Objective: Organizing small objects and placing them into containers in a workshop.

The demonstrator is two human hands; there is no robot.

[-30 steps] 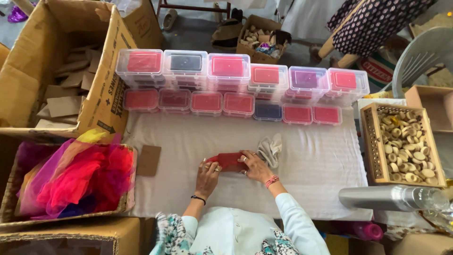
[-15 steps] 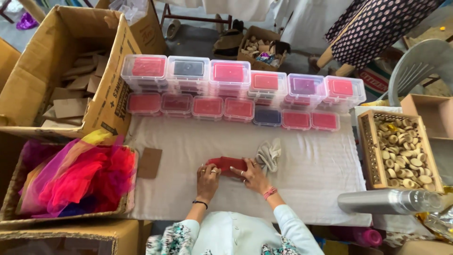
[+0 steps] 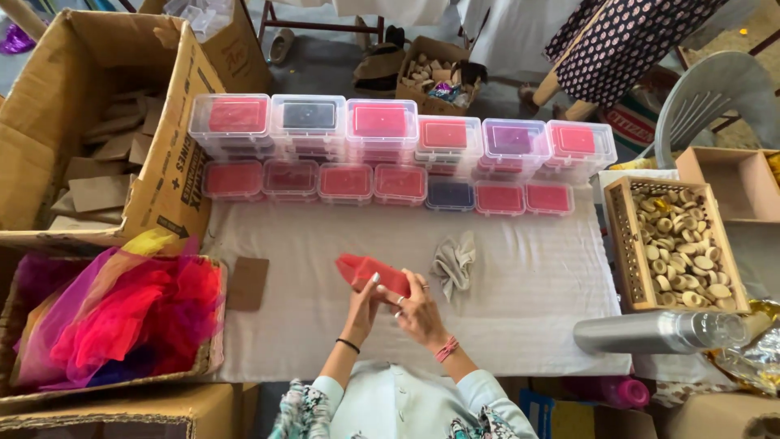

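Head view: left hand (image 3: 363,302) and right hand (image 3: 416,308) both have a clenched grip on a red cloth bundle (image 3: 374,274), held above the tabletop (image 3: 520,301), just left of a crumpled grey cloth (image 3: 453,262).

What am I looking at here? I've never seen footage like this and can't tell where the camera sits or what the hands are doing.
The camera is worn on a person's head and looks down at their own two bare hands; there is no machine. The left hand and right hand together hold a red fabric-wrapped piece above a table covered in white cloth. Beside it lies a crumpled grey cloth. Along the far edge stand clear plastic boxes with red, pink and purple contents. A crate of round wooden pieces sits right, colourful netting left.
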